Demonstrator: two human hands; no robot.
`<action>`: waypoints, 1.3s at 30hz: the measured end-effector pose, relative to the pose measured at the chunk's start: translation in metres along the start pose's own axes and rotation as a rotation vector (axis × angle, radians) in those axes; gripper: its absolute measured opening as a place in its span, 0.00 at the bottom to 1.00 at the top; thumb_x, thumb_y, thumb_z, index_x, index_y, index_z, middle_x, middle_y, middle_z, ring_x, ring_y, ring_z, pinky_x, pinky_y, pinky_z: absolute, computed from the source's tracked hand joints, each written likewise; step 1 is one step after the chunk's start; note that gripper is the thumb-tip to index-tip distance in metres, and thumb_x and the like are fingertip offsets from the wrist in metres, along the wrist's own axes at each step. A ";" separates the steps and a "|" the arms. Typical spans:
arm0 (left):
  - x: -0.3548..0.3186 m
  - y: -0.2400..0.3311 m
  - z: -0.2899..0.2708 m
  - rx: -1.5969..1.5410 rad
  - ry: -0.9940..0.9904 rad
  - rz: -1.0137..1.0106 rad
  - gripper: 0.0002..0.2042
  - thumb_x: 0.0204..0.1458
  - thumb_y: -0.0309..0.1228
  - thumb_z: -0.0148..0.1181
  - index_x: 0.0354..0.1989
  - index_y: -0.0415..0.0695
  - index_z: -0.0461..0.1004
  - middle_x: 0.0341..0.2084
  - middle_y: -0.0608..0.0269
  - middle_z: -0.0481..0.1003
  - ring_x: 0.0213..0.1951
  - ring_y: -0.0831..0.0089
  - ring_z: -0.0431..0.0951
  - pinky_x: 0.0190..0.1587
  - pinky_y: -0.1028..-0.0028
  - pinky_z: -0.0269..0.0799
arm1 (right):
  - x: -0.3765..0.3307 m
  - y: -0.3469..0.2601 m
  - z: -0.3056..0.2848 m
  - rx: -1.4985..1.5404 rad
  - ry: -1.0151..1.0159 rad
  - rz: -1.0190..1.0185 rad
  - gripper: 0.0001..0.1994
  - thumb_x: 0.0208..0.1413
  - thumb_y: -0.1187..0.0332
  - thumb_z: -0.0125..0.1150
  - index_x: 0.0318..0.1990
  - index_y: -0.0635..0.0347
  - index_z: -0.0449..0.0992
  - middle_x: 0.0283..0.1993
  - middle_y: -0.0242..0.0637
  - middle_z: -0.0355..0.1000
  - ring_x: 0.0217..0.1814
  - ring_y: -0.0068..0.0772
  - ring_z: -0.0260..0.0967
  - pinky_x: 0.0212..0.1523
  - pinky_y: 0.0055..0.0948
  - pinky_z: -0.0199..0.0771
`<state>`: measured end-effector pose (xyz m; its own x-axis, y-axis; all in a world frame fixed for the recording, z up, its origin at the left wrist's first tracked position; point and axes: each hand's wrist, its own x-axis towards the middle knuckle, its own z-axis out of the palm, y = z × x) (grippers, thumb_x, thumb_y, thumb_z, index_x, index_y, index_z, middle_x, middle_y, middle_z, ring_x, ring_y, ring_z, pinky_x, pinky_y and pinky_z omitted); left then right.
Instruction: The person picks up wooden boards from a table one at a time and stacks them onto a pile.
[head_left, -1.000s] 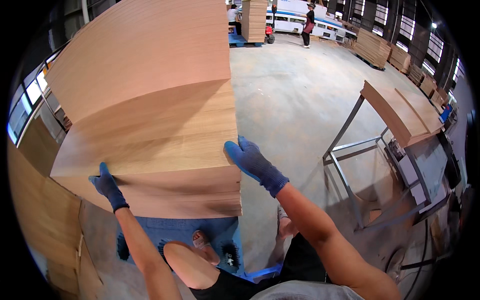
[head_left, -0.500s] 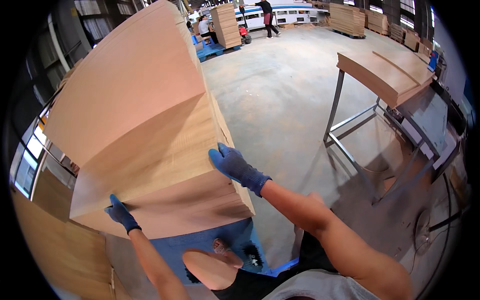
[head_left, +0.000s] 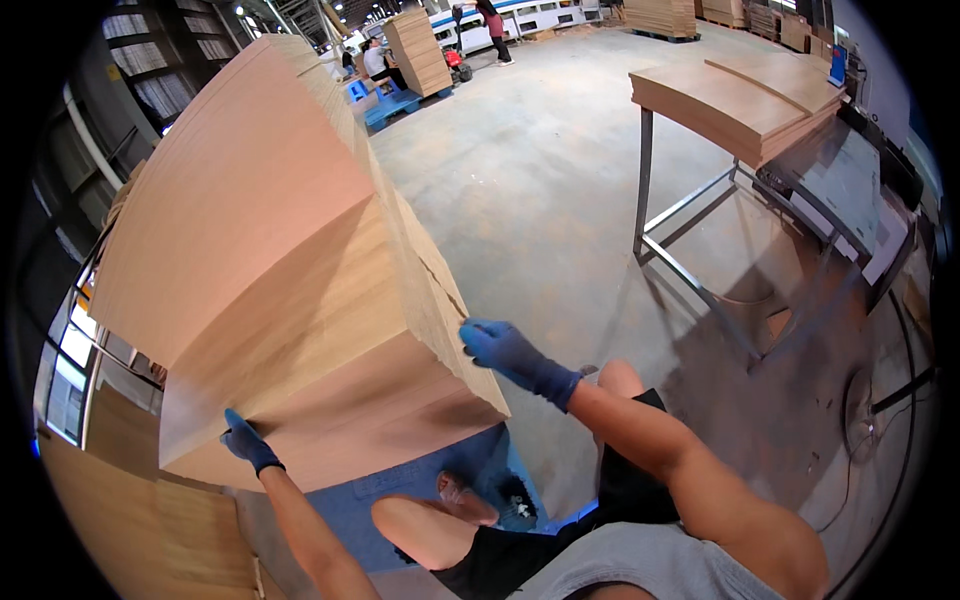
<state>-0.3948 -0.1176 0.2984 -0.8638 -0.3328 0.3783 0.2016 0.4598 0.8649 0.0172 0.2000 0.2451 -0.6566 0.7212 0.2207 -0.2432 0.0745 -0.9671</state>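
A tall stack of thin light-brown wood sheets fills the left side. It has a lower front step, and a higher pinkish stack rises behind it. My left hand, in a blue glove, grips the front upper edge of the lower stack, thumb over the top sheet. My right hand, gloved the same, is closed at the right side of the stack beside a gap between sheet edges. Whatever its fingertips hold is hidden.
A blue pallet lies under the stack, near my legs. On the right, a metal-framed table carries more sheets. A floor fan is at the far right. Two people, a pallet truck and other stacks appear in the background.
My right hand has moved off the top right edge, out to the right and slightly down, with its fingers curling in. My left hand stays at the front edge. The view has shifted.
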 end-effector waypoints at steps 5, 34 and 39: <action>0.001 -0.013 -0.003 -0.089 0.066 0.039 0.35 0.50 0.55 0.55 0.41 0.23 0.69 0.38 0.39 0.74 0.40 0.52 0.74 0.46 0.62 0.67 | -0.027 -0.004 -0.038 0.275 0.072 0.423 0.11 0.57 0.59 0.51 0.37 0.55 0.75 0.33 0.26 0.69 0.33 0.19 0.66 0.37 0.22 0.69; -0.387 -0.064 0.037 -0.294 -1.236 -0.395 0.14 0.54 0.36 0.55 0.36 0.35 0.76 0.29 0.59 0.76 0.27 0.73 0.74 0.30 0.75 0.71 | -0.065 -0.130 -0.421 0.827 0.779 -0.202 0.17 0.57 0.53 0.56 0.38 0.58 0.67 0.39 0.44 0.72 0.46 0.48 0.72 0.53 0.53 0.72; -0.394 -0.104 0.065 -0.289 -1.317 -0.098 0.13 0.54 0.35 0.55 0.36 0.35 0.76 0.29 0.61 0.76 0.27 0.74 0.75 0.30 0.76 0.71 | -0.018 -0.166 -0.448 0.741 0.738 -0.169 0.21 0.55 0.51 0.57 0.43 0.61 0.65 0.41 0.46 0.70 0.49 0.53 0.70 0.53 0.55 0.71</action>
<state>-0.1050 0.0192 0.0382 -0.6446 0.7512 -0.1422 0.0625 0.2372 0.9695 0.3893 0.4830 0.3453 -0.0376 0.9989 -0.0263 -0.8289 -0.0459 -0.5574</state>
